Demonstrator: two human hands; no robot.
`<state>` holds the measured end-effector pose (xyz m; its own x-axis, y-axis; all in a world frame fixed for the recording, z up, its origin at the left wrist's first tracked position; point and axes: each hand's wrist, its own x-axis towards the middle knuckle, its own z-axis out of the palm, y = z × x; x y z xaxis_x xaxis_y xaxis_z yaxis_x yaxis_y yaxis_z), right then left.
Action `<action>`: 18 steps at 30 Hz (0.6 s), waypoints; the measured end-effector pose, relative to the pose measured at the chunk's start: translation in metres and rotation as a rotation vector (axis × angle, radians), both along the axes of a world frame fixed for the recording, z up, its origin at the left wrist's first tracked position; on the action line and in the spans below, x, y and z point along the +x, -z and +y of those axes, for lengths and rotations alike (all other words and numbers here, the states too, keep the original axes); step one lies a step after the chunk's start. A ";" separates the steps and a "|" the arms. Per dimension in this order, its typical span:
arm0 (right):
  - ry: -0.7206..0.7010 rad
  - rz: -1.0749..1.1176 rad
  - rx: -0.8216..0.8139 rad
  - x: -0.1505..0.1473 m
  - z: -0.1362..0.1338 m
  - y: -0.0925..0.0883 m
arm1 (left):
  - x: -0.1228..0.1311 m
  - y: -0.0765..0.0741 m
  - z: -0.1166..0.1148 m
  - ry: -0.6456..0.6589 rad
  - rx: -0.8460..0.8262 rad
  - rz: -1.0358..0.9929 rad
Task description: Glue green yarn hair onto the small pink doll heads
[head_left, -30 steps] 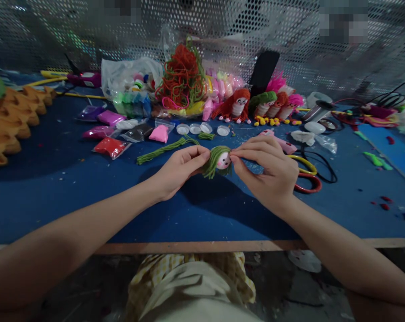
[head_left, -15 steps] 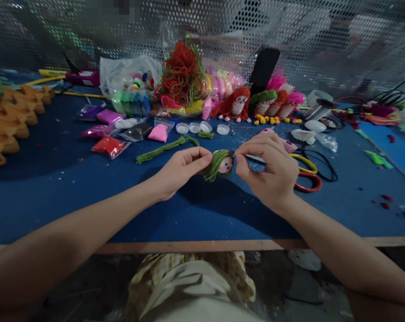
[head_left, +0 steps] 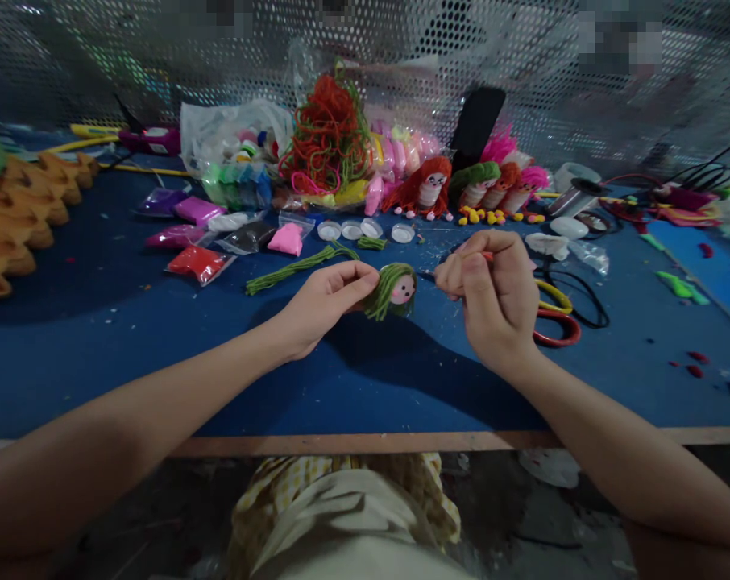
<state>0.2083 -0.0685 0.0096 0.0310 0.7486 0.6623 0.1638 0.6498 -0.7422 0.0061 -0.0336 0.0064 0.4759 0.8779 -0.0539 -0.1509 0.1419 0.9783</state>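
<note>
My left hand (head_left: 325,302) pinches a small doll head (head_left: 395,290) with green yarn hair and a pink-cheeked face, holding it just above the blue table (head_left: 159,354). My right hand (head_left: 491,294) is a short way to the right of the face, fingers curled in a pinch around a thin dark tool whose tip points toward the doll. The tool is too small to name. A bundle of green yarn (head_left: 298,266) lies just behind my left hand.
Behind lie small clay bags (head_left: 199,262), white lids (head_left: 365,231), a tangle of red and green yarn (head_left: 329,137), finished yarn-haired dolls (head_left: 431,189), and yellow and red rings (head_left: 555,314) beside my right hand. Orange foam shapes (head_left: 20,217) sit far left. The table's wooden edge (head_left: 365,443) runs below.
My right hand has drawn back to the right from the doll's face and closed into a tighter pinch. The doll head has turned slightly in my left hand.
</note>
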 end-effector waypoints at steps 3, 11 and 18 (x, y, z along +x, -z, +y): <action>0.089 -0.117 -0.033 0.005 -0.001 0.002 | 0.000 0.001 0.000 -0.022 0.026 0.021; 0.237 -0.625 0.355 0.001 -0.004 -0.008 | 0.000 0.000 -0.001 -0.042 0.193 0.140; 0.265 -0.671 0.447 -0.002 -0.002 -0.003 | -0.002 -0.002 -0.002 -0.046 0.306 0.250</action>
